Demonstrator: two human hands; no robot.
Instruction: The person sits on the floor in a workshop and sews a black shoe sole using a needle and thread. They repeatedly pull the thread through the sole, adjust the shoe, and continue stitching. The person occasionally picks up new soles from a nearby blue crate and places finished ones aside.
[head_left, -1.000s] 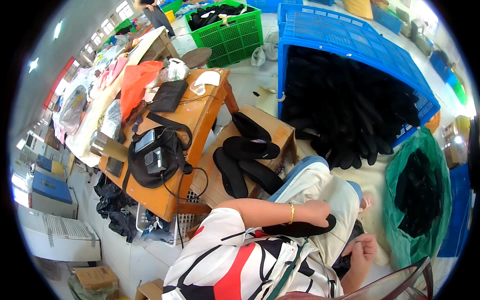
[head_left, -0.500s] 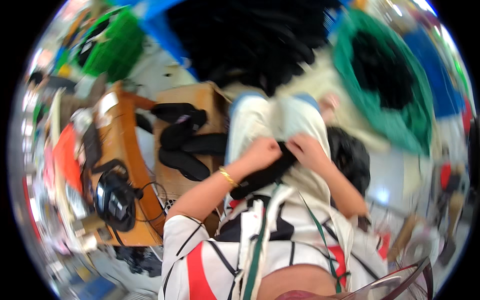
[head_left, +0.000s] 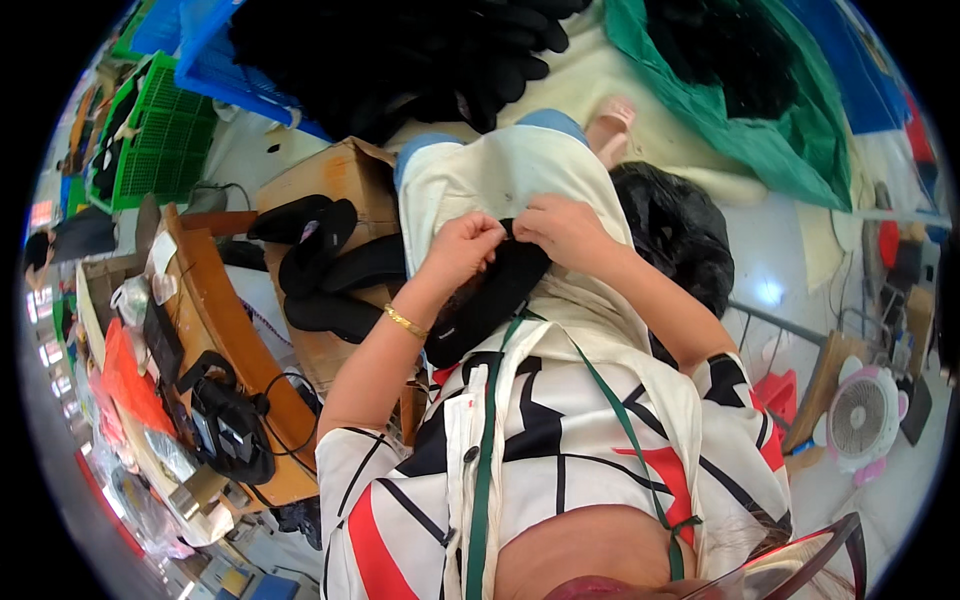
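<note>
Across my lap, on a pale apron (head_left: 500, 175), lies a soft black cloth shoe (head_left: 490, 300), its length slanting from near left to far right. My right hand (head_left: 565, 232) pinches the far end of it between bent fingers. Close beside, the fingers of my left hand (head_left: 462, 248) are closed at the same edge, the wrist wearing a gold bracelet. The fingertips of both hands nearly meet; any small thing between them is too small to make out. To the left, several similar black shoes (head_left: 335, 318) rest on a cardboard box (head_left: 285, 185).
Ahead, a blue crate (head_left: 225, 85) is heaped with black pieces. A green sack (head_left: 810, 150) holds more at the far right. A black plastic bag (head_left: 680, 220) sits beside my right leg. At left stands a wooden sewing table (head_left: 225, 300); a fan (head_left: 862, 420) is at right.
The whole view has shifted, with my lap and hands now further up and left. Both hands stay at the shoe's far end, and the left fingers now show more clearly as a pinch.
</note>
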